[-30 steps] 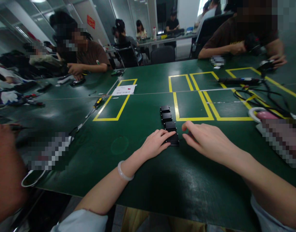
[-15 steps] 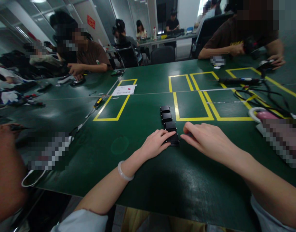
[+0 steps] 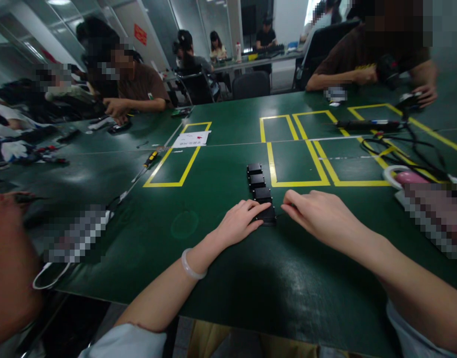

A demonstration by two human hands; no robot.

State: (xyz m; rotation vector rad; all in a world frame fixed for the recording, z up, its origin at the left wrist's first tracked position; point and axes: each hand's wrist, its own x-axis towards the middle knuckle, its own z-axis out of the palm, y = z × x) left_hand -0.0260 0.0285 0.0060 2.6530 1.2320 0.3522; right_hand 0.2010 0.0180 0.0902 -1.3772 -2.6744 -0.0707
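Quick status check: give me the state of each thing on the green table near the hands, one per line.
nearest black block: flat on the table, left fingertips on it.
other three black blocks: flat, lined up in a row beyond it, untouched.
left hand: palm down, fingers spread on the nearest block.
right hand: palm down, fingertips at the block's right edge; contact unclear.
screwdriver: lying flat, unused.
paper sheet: lying flat.

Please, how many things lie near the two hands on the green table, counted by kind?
Small black boxes in a row: 4
Hands, left hand on the nearest box, right hand beside it: 2
White bracelet on the left wrist: 1
Total: 7
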